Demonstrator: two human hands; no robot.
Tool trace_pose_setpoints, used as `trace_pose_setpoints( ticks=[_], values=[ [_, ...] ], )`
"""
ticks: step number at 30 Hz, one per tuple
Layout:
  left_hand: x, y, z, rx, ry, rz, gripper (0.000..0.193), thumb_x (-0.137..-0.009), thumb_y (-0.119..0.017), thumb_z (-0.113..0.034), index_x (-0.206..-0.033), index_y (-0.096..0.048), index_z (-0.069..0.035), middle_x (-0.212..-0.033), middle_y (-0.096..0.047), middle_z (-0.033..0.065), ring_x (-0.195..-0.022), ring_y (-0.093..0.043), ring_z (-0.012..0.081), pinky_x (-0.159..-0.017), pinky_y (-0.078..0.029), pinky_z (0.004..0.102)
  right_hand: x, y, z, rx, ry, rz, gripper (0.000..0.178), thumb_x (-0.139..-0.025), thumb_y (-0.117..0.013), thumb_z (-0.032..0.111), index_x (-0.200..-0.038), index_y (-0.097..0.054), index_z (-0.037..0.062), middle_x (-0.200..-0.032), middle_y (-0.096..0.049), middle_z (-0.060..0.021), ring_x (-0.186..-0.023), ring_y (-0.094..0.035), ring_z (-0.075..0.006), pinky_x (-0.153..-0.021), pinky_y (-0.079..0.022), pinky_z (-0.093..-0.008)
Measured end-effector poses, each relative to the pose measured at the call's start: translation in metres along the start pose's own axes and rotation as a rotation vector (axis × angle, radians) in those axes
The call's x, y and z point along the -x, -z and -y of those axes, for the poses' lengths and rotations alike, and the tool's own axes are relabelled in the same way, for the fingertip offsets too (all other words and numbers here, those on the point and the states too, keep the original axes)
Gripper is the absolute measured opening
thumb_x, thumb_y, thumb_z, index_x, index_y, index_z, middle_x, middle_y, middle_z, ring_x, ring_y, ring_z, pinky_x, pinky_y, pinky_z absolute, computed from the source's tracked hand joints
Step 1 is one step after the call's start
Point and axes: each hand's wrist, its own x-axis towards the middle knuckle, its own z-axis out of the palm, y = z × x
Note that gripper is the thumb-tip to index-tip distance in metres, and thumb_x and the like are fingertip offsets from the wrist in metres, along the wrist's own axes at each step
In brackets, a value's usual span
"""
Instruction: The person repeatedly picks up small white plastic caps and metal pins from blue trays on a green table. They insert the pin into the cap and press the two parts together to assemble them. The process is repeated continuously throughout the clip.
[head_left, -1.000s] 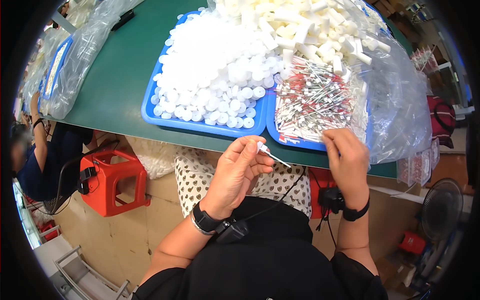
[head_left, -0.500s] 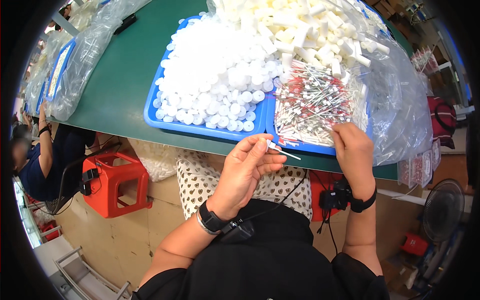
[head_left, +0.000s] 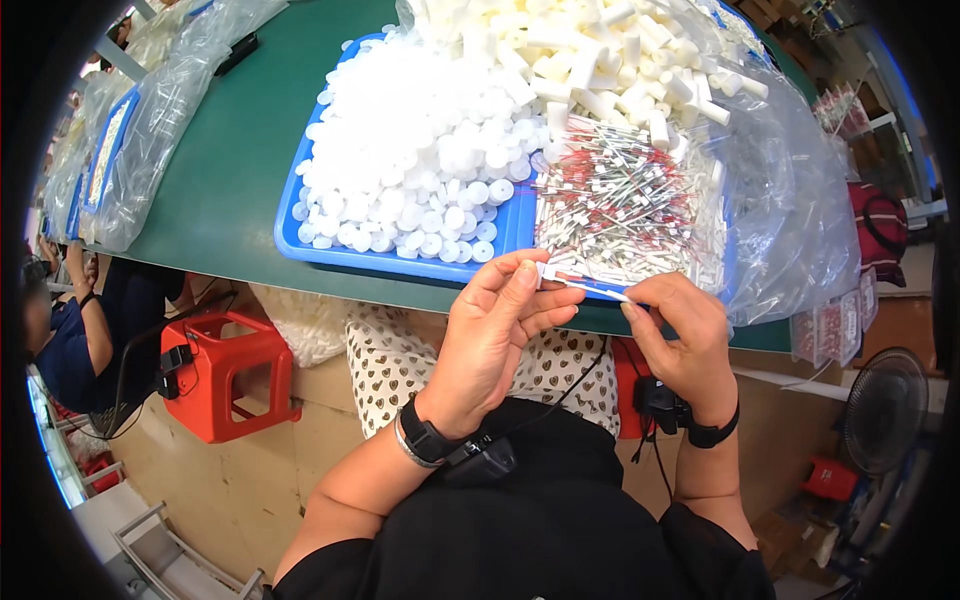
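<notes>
My left hand [head_left: 487, 330] pinches a small white-headed stick [head_left: 570, 279] between thumb and forefinger, its thin shaft pointing right. Thumb and fingertips of my right hand [head_left: 690, 340] are closed at the far end of that shaft, on a slim white piece [head_left: 617, 295]; whether the two pieces are joined I cannot tell. Both hands are at the near rim of a blue tray [head_left: 730, 270]. It holds a pile of thin red, white and metallic sticks [head_left: 620, 195] over small white tubes. Left of it, another blue tray [head_left: 340, 260] is heaped with translucent white discs [head_left: 400, 150].
Cream foam cylinders [head_left: 590, 50] are heaped behind the trays on the green table [head_left: 220, 170]. Clear plastic sheeting [head_left: 790, 200] drapes at the right. A red stool [head_left: 230, 370] and another person [head_left: 75, 320] are at the left, a fan [head_left: 885, 410] at the right.
My right hand has moved left and down from the pile of sticks to the tip of the stick in my left hand. My left hand keeps its pinch.
</notes>
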Motion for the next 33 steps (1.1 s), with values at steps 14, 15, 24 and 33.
trace_pose_setpoints(
  ticks=[14,15,24,33],
  values=[
    [-0.001,0.004,0.000,-0.020,-0.021,-0.036,0.031,-0.103,-0.053,-0.022,-0.125,-0.051,0.000,-0.108,-0.066,0.0170,-0.100,-0.069,0.0241,-0.087,-0.059,0.0315,-0.001,-0.004,0.001,0.009,0.018,-0.026,0.012,-0.078,-0.072,-0.004,-0.087,-0.066,0.0003,-0.078,-0.066,-0.0094,-0.056,-0.060,-0.0200,-0.052,-0.046,-0.0311],
    [-0.002,0.004,0.000,-0.019,-0.024,-0.041,0.031,-0.103,-0.053,-0.022,-0.125,-0.051,0.000,-0.108,-0.066,0.0171,-0.100,-0.070,0.0242,-0.086,-0.059,0.0314,-0.001,-0.005,0.001,0.010,0.029,-0.028,0.012,-0.078,-0.072,-0.004,-0.087,-0.066,0.0002,-0.077,-0.066,-0.0093,-0.057,-0.060,-0.0200,-0.052,-0.047,-0.0311],
    [0.005,-0.002,0.007,-0.134,0.033,0.077,0.040,-0.102,-0.054,-0.016,-0.138,-0.049,0.002,-0.132,-0.059,0.0164,-0.112,-0.062,0.0195,-0.099,-0.051,0.0325,0.010,-0.025,0.002,-0.214,-0.215,0.055,0.007,-0.090,-0.067,0.004,-0.092,-0.062,-0.0006,-0.070,-0.061,-0.0084,-0.054,-0.056,-0.0133,-0.049,-0.043,-0.0287],
    [0.004,0.004,0.010,-0.233,0.011,0.065,0.036,-0.103,-0.051,-0.015,-0.133,-0.051,0.005,-0.131,-0.059,0.0181,-0.118,-0.060,0.0226,-0.102,-0.049,0.0358,0.009,-0.025,0.007,-0.616,-0.544,0.326,0.024,-0.103,-0.052,0.021,-0.100,-0.066,0.0025,-0.072,-0.065,-0.0042,-0.054,-0.055,-0.0077,-0.051,-0.046,-0.0240]
  ],
)
